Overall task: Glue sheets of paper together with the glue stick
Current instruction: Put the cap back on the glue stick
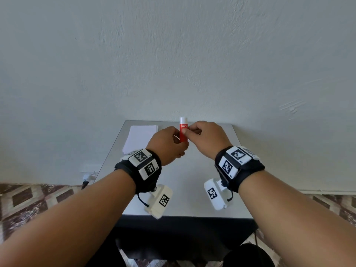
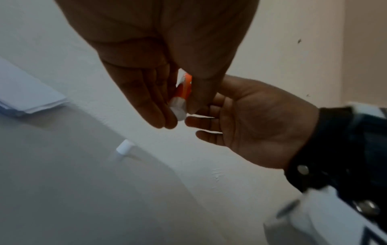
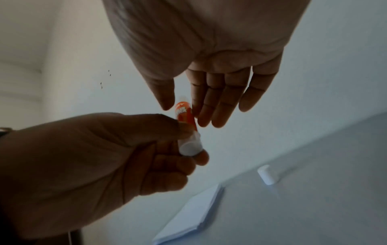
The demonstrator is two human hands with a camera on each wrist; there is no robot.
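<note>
The red cylindrical glue stick with white ends (image 1: 183, 132) is held upright above the grey tabletop (image 1: 185, 182), between both hands. The left hand (image 1: 169, 145) curls its fingers and thumb round the lower end, by the white twist base, probably to turn it. The right hand (image 1: 207, 138) pinches the red barrel between thumb and forefinger, steadying it; its other fingers stay loosely extended. The stack of white paper sheets (image 1: 141, 137) lies well apart at the far left, clear of the work.

The wrist views add a small white plastic cap (image 3: 266, 176) lying on the tabletop (hidden behind the hands in the head view), so the stick is judged uncapped.
</note>
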